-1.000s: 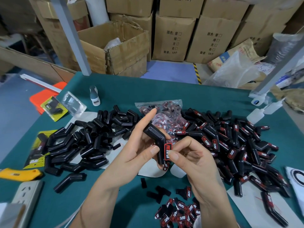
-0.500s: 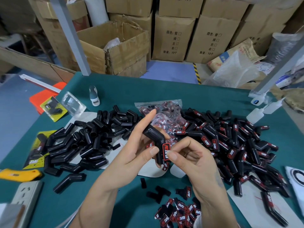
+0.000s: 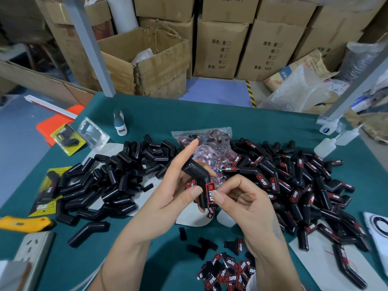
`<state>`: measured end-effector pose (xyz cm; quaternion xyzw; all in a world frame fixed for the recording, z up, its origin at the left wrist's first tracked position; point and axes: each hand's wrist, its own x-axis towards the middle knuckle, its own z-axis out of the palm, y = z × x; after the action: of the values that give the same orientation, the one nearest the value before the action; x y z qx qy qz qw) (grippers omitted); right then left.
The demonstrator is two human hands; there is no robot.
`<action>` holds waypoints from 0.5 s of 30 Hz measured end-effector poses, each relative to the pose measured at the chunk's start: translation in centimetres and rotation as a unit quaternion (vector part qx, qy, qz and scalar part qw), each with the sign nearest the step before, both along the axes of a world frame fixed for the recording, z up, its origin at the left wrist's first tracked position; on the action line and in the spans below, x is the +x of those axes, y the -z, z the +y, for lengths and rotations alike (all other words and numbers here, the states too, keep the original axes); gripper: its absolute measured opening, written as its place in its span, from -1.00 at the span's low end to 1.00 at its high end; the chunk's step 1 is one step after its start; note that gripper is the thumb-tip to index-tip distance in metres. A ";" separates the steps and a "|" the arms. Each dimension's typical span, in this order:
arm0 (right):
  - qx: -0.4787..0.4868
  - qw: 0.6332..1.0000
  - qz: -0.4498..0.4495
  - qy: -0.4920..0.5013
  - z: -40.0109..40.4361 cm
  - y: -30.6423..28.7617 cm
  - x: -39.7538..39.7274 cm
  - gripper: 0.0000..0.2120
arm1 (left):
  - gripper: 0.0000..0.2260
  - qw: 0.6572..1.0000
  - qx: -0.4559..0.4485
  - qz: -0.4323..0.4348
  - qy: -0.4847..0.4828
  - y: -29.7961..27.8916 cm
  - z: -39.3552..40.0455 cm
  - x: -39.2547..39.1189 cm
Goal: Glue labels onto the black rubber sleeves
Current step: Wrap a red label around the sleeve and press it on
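Note:
My left hand [image 3: 174, 192] holds a bent black rubber sleeve [image 3: 196, 172] above the green table [image 3: 189, 114], index finger stretched upward. A red and black label [image 3: 210, 193] sits on the sleeve's lower leg. My right hand [image 3: 247, 202] pinches that label with thumb and forefinger against the sleeve. A pile of plain black sleeves [image 3: 109, 179] lies to the left. A pile of labelled sleeves [image 3: 304, 185] lies to the right. Loose labels [image 3: 226, 274] are heaped near the front edge.
A clear bag of labels [image 3: 210, 141] lies behind my hands. Glue bottles stand at the far left [image 3: 120, 122] and far right [image 3: 324, 145]. A yellow knife [image 3: 23, 222] and a power strip [image 3: 31, 250] lie at the left front. Cardboard boxes [image 3: 147, 64] stand beyond the table.
My right thumb and forefinger have slid slightly down the label on the sleeve. Both hands stay in nearly the same place.

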<state>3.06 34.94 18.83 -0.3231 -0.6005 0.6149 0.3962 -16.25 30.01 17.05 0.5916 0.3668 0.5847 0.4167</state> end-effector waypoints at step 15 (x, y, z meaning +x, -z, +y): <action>-0.003 1.000 0.014 -0.004 -0.1 0.0 -0.2 -0.83 | -0.42 1.000 0.012 0.010 -0.007 -0.3 -0.1 0.4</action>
<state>2.90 34.82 18.87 -0.3135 -0.5941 0.6228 0.4011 -15.90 29.94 17.33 0.5996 0.3677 0.5863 0.4018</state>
